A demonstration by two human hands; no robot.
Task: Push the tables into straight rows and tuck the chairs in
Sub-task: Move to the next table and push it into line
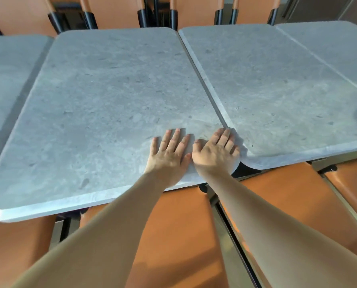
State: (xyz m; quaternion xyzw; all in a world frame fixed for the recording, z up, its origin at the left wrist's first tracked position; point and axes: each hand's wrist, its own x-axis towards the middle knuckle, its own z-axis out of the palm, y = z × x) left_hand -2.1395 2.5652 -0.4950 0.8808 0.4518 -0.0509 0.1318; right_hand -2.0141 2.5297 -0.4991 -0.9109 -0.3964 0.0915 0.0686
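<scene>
A grey stone-look table fills the middle of the view. Its near right corner lies under both my hands. My left hand rests flat on the top with fingers straight and spread. My right hand lies flat beside it at the corner, fingertips reaching the seam. A second grey table sits close on the right; its near edge lies farther from me than the middle table's. Orange chair seats sit under the near edges, below my arms.
Another grey table stands on the left behind a darker gap, and a fourth at the far right. Orange chairs with black frames line the far side. A chair seat with a metal frame sits below the right table.
</scene>
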